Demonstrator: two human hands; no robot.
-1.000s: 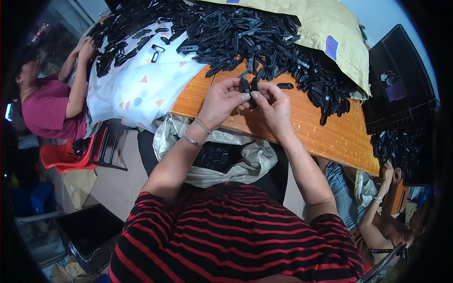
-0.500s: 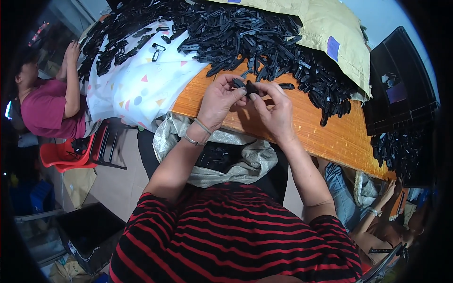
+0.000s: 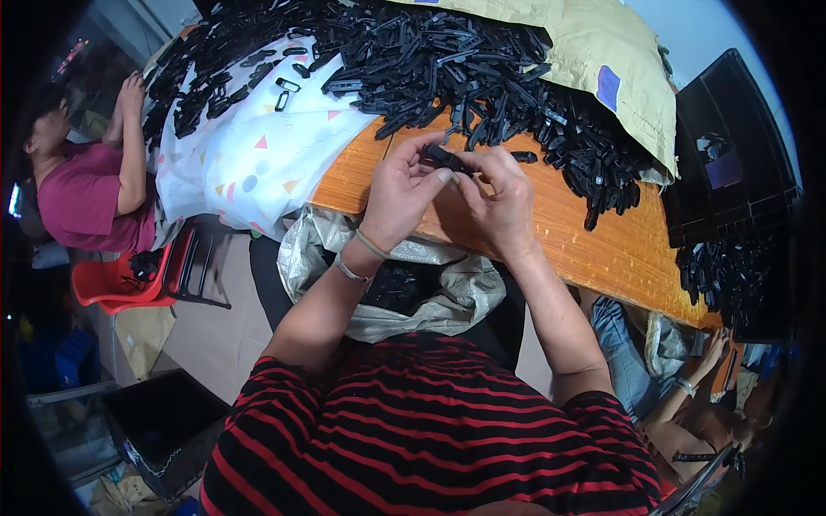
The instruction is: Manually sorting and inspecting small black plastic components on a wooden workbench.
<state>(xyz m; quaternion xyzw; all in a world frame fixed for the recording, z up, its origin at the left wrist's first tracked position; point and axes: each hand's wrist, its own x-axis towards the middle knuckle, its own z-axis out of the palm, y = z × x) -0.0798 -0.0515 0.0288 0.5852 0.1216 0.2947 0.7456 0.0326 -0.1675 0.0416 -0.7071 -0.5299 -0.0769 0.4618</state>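
Note:
A small black plastic part (image 3: 442, 157) sits between my two hands over the near edge of the table. My left hand (image 3: 401, 196) has its thumb at the part's near side and its forefinger stretched along the far side. The fingers of my right hand (image 3: 499, 196) pinch the right end of the same part and cover some of it. Just beyond my hands lies a large heap of similar long black plastic pieces (image 3: 447, 60). One loose piece (image 3: 523, 157) rests on the wood right of my hands.
A silvery woven sack (image 3: 473, 297) with black pieces inside lies open at my lap. The wooden table (image 3: 602, 258) holds a patterned white sheet (image 3: 249, 163) and a yellowish sack (image 3: 637, 120). People sit at left (image 3: 95, 193) and lower right (image 3: 688, 421). A black crate (image 3: 163, 430) stands on the floor.
The black part has turned and now lies more level between my hands. My left fingers have loosened and straightened, and the left wrist has shifted slightly.

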